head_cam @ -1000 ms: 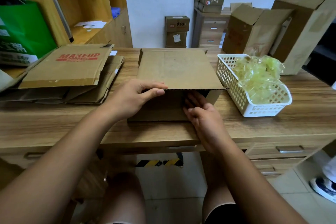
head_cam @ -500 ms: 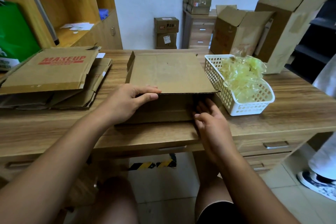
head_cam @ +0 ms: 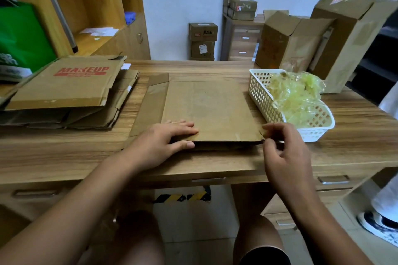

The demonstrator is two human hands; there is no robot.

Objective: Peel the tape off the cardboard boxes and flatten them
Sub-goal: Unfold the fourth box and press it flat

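The cardboard box (head_cam: pixel 211 109) in hand lies collapsed on the tabletop (head_cam: pixel 64 153), directly in front of the person, with a side flap (head_cam: pixel 150 101) splayed out to its left. The left hand (head_cam: pixel 165 142) rests flat on the near edge, fingers straight on the top panel and thumb along the front fold, pressing it down. The right hand (head_cam: pixel 284 153) hovers at the box's near right corner with fingers loosely curled. A small glint shows beside the fingertips, but whether they pinch a scrap of tape cannot be told.

The task looks well advanced. A stack of flattened boxes (head_cam: pixel 64 86), the top one printed MAKEUP, sits to the left, and a white basket (head_cam: pixel 258 92) just right of the current box holds a wad of peeled tape (head_cam: pixel 295 94). This box appears nearly finished, perhaps needing only a last strip removed and a move onto the stack. At least two tall open boxes (head_cam: pixel 286 43) stand at the far right of the tabletop, not yet flattened.

The basket sits close against the box's right edge and crowds the right hand. A green bag (head_cam: pixel 21 34) stands behind the stack.
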